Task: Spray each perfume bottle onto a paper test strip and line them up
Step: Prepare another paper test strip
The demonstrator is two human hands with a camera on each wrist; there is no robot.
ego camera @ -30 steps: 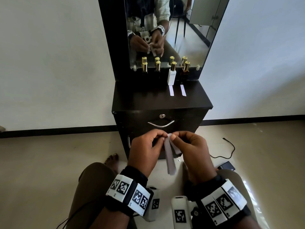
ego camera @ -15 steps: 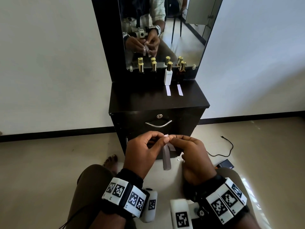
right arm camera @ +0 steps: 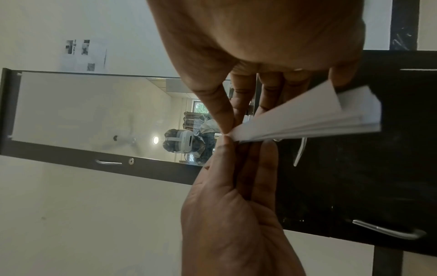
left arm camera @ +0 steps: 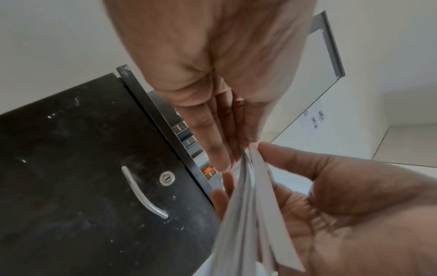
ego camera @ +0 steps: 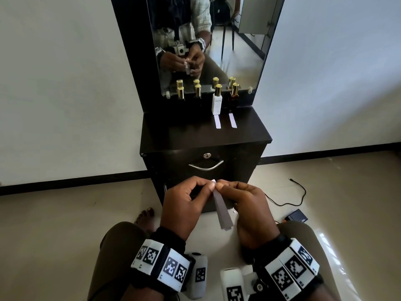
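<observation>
Peeling one test strip off the stack, low in front of the dark bench

Nearest, at 6 o'clock, the left hand (ego camera: 184, 205) and right hand (ego camera: 249, 209) both pinch the top end of a small stack of white paper test strips (ego camera: 223, 213), fingertips meeting, probably to work a single strip loose for the next spray; the loose ends fan apart. Beyond, toward 12 o'clock, the black wooden bench (ego camera: 173, 137) carries two white paper strips (ego camera: 217, 122) laid side by side before the white gold-capped perfume bottle (ego camera: 217, 103) and its dark amber gold-capped neighbour (ego camera: 234, 94), each strip marking its own scent. Two dark gold-capped bottles (ego camera: 180, 93) at 11 o'clock have none.
</observation>
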